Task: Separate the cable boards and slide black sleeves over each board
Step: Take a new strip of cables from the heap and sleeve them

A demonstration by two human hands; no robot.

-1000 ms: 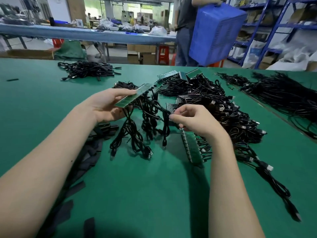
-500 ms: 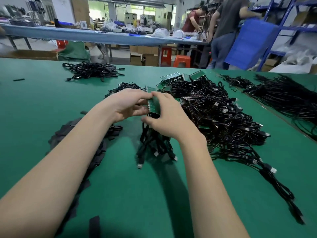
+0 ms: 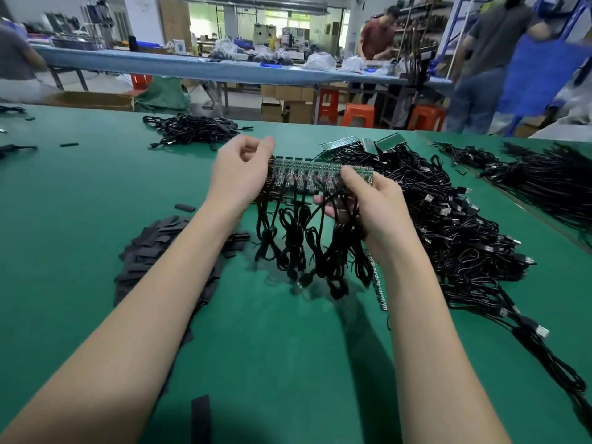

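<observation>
Green board strip (image 3: 320, 174), cables dangling, held above the tabletop (image 3: 80, 203): your left hand (image 3: 238, 174) and right hand (image 3: 368, 200) each pinch an end.

The hands now sit apart along the board strip (image 3: 320, 174), which lies level and broadside between them: the left hand (image 3: 238, 174) grips its left end, the right hand (image 3: 368, 200) its right end. Its cables (image 3: 304, 245) hang lifted higher.

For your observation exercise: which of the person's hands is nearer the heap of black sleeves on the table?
Left. The left hand is just above and beyond the heap of black sleeves; the right hand is farther off to the heap's right.
</observation>
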